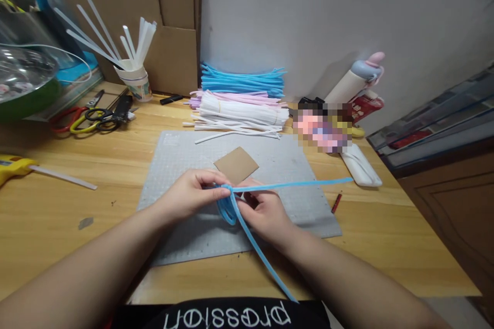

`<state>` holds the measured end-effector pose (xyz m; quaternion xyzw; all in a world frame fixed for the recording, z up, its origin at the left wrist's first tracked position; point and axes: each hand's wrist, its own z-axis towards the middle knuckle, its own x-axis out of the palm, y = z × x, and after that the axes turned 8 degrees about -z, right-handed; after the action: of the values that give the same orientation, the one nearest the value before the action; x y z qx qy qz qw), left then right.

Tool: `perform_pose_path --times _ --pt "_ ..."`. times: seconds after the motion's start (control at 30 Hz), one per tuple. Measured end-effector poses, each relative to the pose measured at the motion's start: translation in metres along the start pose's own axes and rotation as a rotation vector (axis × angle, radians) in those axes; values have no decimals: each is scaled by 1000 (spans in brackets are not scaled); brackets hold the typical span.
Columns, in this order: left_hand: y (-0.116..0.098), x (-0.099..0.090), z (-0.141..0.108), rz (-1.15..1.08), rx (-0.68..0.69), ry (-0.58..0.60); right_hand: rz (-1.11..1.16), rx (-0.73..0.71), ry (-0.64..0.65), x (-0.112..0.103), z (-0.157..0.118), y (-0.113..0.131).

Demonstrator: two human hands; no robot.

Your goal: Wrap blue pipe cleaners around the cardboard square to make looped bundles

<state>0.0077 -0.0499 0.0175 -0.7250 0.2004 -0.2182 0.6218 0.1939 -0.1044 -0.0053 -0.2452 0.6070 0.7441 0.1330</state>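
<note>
Over the grey cutting mat, my left hand pinches a blue pipe cleaner coil between thumb and fingers. My right hand is closed at the coil's right side, its fingers curled around the blue pipe cleaner; some fingertips are hidden. One loose blue length runs out to the right, past the right hand. Another blue length slants down toward my lap. Just beyond my hands, a brown cardboard square lies on the mat.
Bundles of blue and white pipe cleaners, with pink and purple ones between, lie by the wall. Left are scissors, a cup of white sticks and a yellow glue gun. A bottle and white packet are right.
</note>
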Motion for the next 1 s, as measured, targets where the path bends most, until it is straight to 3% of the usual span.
perform_pose_path --times 0.13,0.33,0.53,0.77,1.0 --pt "-2 7 -3 92 63 -32 2 -19 -54 0 -5 4" --pt "0 12 -7 36 -43 -129 172 1 -68 1 -7 6" --pt "1 13 -5 -5 -41 -114 250 115 -28 5 -9 1" --pt "2 13 -5 -24 -81 -111 429 147 -26 5 -5 2" --pt "3 16 -2 -46 -126 -159 364 94 -88 4 3 -1"
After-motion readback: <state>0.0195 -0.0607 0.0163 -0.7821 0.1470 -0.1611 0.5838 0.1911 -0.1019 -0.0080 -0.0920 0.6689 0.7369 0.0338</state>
